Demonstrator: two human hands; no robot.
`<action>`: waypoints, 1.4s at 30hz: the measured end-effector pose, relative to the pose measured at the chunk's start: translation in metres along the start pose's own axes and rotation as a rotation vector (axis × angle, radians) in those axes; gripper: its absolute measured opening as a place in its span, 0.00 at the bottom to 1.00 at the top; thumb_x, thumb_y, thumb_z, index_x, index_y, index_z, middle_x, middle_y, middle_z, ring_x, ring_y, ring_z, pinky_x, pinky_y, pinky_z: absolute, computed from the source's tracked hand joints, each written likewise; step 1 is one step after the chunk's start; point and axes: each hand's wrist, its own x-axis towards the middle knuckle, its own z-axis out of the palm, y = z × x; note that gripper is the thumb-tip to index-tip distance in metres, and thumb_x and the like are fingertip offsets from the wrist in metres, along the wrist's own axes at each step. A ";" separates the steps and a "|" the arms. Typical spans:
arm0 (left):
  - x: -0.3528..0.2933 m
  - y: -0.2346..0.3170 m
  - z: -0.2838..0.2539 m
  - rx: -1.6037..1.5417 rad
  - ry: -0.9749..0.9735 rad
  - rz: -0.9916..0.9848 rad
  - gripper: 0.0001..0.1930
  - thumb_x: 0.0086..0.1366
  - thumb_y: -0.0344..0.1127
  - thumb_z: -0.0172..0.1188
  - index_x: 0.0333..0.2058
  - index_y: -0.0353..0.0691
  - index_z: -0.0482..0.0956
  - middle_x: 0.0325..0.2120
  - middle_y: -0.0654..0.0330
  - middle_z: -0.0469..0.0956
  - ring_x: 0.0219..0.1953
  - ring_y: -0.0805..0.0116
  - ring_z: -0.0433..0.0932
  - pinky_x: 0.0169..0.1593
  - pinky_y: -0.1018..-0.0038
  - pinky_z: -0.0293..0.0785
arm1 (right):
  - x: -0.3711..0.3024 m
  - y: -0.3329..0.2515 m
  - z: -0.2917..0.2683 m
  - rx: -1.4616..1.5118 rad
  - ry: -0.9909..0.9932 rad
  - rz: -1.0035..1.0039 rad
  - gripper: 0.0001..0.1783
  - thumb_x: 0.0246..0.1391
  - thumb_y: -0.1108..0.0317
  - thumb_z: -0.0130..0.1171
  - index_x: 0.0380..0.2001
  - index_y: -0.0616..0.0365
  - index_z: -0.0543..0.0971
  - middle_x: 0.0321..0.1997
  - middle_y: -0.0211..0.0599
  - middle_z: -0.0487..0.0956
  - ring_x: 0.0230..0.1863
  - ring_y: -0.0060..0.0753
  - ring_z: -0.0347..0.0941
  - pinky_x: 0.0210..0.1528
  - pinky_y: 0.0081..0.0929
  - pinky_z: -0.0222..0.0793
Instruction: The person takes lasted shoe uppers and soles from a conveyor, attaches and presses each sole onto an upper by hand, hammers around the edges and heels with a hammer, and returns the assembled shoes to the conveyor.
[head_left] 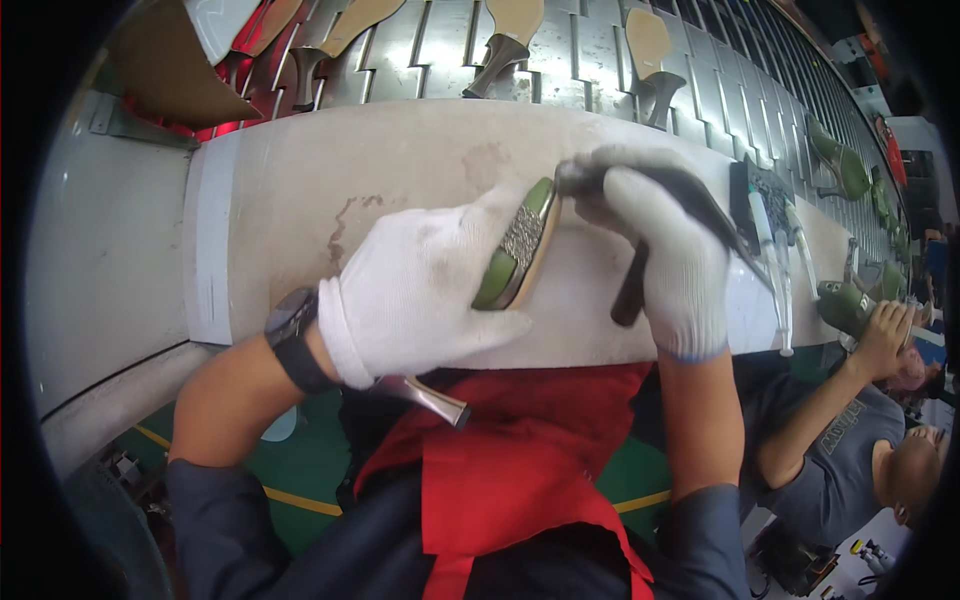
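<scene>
My left hand (425, 280), in a white knit glove, is wrapped round a high-heeled shoe (521, 237). The shoe is green with a glittery silver band, turned on its side with the pale sole facing right. Its metallic heel (437, 400) sticks out below my left wrist. Closed in my gloved right hand (668, 235) are dark metal lasting pincers (629, 285), with a blunt head and two splayed arms. Their head meets or nearly meets the upper end of the shoe; I cannot tell if they touch. My fingers cover part of both things.
Beneath my hands lies a pale stained work board (290, 210). Beyond it, a slatted metal conveyor (420, 50) carries several tan soles with heels (648, 45). Syringe-like tubes (783, 290) lie at the board's right. A co-worker (850, 430) at right holds a green shoe (843, 306).
</scene>
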 end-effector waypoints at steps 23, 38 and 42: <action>-0.042 0.077 -0.005 -0.195 0.600 0.389 0.36 0.55 0.34 0.83 0.61 0.34 0.76 0.56 0.49 0.82 0.58 0.54 0.84 0.63 0.62 0.79 | -0.148 -0.104 0.031 -0.460 -0.443 -0.575 0.19 0.62 0.71 0.74 0.54 0.64 0.82 0.62 0.63 0.83 0.63 0.58 0.83 0.60 0.46 0.84; -0.086 0.044 0.044 -0.119 0.652 0.550 0.31 0.63 0.33 0.73 0.62 0.33 0.73 0.56 0.43 0.79 0.60 0.42 0.82 0.66 0.41 0.72 | -0.148 -0.050 0.039 0.013 -0.299 -0.194 0.19 0.64 0.81 0.68 0.56 0.70 0.80 0.55 0.54 0.87 0.56 0.39 0.87 0.61 0.35 0.83; -0.105 -0.002 0.071 0.362 0.708 0.284 0.31 0.72 0.44 0.66 0.67 0.36 0.69 0.65 0.42 0.76 0.69 0.41 0.77 0.80 0.39 0.49 | -0.160 0.038 0.050 0.297 -0.049 0.174 0.15 0.70 0.76 0.60 0.57 0.71 0.78 0.57 0.55 0.86 0.59 0.44 0.86 0.64 0.40 0.83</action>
